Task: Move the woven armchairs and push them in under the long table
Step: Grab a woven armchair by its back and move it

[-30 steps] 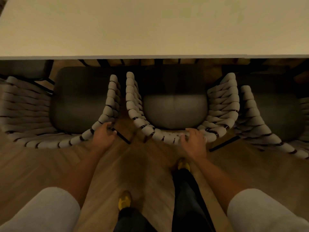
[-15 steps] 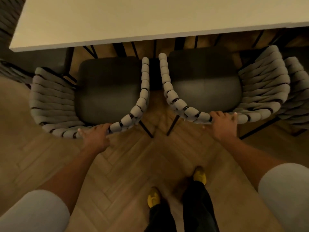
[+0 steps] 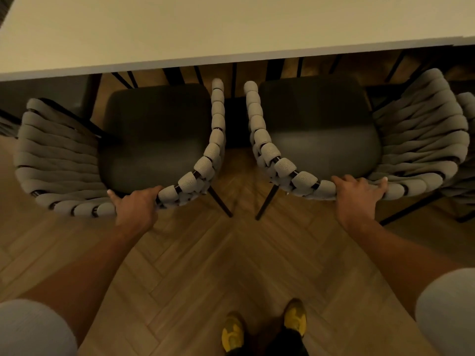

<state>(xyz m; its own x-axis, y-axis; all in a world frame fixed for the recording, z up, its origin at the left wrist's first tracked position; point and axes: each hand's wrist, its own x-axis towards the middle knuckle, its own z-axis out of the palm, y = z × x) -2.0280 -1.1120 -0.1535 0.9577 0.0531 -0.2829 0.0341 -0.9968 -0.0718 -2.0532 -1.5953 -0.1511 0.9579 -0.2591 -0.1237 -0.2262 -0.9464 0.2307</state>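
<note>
Two woven armchairs with grey rope backs and dark seat cushions stand side by side at the long pale table (image 3: 231, 29). Their seat fronts reach to about the table's near edge. My left hand (image 3: 136, 206) grips the top rail of the left armchair (image 3: 59, 155) at its back. My right hand (image 3: 359, 196) grips the back rail of the right armchair (image 3: 421, 140), fingers curled over the rope. A narrow gap separates the two chairs' inner arms.
A third woven chair (image 3: 466, 150) shows at the far right edge, close to the right armchair. Another dark seat (image 3: 38, 96) sits under the table at the left. Black table legs stand behind the chairs. Herringbone wood floor (image 3: 231, 265) lies under my yellow shoes (image 3: 295, 317).
My view has shifted left and back. My left hand moved along the left chair's back rail and now grips it. My right hand stayed on the right chair's rail.
</note>
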